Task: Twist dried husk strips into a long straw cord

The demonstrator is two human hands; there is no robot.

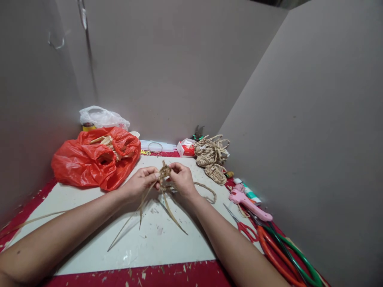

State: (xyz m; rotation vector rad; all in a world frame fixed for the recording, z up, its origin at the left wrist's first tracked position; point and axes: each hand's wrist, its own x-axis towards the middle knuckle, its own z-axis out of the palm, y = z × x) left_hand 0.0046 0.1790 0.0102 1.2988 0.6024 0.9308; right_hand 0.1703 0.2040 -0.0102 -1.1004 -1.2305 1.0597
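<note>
Above the middle of a white board (167, 251), my left hand (145, 180) and my right hand (182, 179) pinch a small piece of woven straw (164, 172) between them. The fingers of both hands are closed on it from either side. Several loose straw strands (172, 213) hang from the piece toward the board. To the right of my right hand, a twisted straw cord (211, 190) curves over the board. Whether it joins the woven piece is hidden behind that hand.
A red plastic bag (80, 163) with dry strips stands back left. Small woven straw slippers (209, 153) are piled back right. Along the right edge lie a pink glue gun (249, 205), red-handled scissors (247, 229) and larger tools with orange and green handles (287, 251). Grey walls (167, 71) enclose the table.
</note>
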